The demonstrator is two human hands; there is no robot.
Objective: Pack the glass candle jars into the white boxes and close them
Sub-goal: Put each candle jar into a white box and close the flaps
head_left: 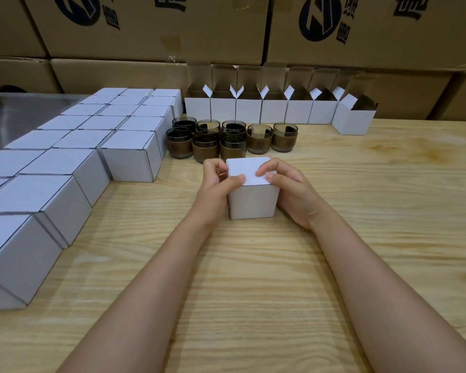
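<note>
- Your left hand [219, 184] grips the left side of the small white cardboard box [252, 203] at the middle of the pale wooden table [253, 286]. Its thumb lies flat on the lid and its fingers curl round the far left corner.
- Your right hand [289, 191] holds the same box from the right, with its fingertips bent down onto the lid near the front edge.
- The box stands upright on the table with its lid folded flat. You cannot see what is inside it.
- The smoky glass candle jars with brown bands [258, 140] stand in a tight cluster just behind the box, upright and unpacked.
- Behind the jars, a row of open white boxes with raised flaps [273, 111] runs along the table's far edge. The rightmost one is turned at an angle.
- To your left, closed white boxes [129, 154] are packed edge to edge in rows.
- Large brown cardboard cartons with black printing [145, 36] are stacked behind everything.
</note>
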